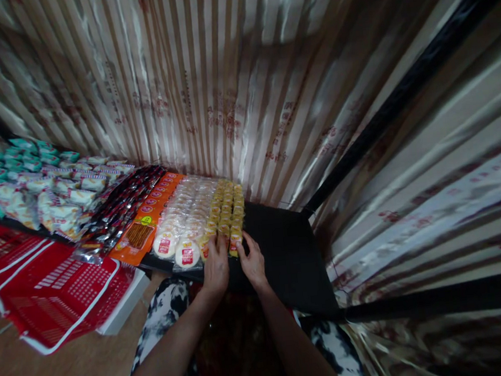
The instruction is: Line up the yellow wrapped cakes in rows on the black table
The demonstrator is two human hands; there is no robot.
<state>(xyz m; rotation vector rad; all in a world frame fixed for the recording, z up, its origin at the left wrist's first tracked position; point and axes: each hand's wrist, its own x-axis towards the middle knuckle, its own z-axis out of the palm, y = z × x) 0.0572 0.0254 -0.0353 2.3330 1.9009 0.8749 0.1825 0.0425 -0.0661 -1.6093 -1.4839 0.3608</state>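
Note:
Rows of small yellow snack packets (pixel 225 205) stand at the right end of the goods on a black shelf (pixel 288 255). My left hand (pixel 217 267) is at the front of these rows, its fingers closed about a yellow packet in the middle. Just to its right, my right hand (pixel 253 261) curls its thumb and fingers against the front yellow packet of the outermost row. Left of the yellow rows lie clear-wrapped round white snacks (pixel 187 253) with red labels. The undersides of both hands' fingers are partly hidden.
Further left are an orange snack bag (pixel 138 237), dark shiny packets (pixel 115 210), white packets (pixel 60 212) and green packets (pixel 29 151). Red baskets (pixel 60 289) with white handles stand below. A striped sheet (pixel 205 86) hangs behind; a black post (pixel 385 110) rises at right.

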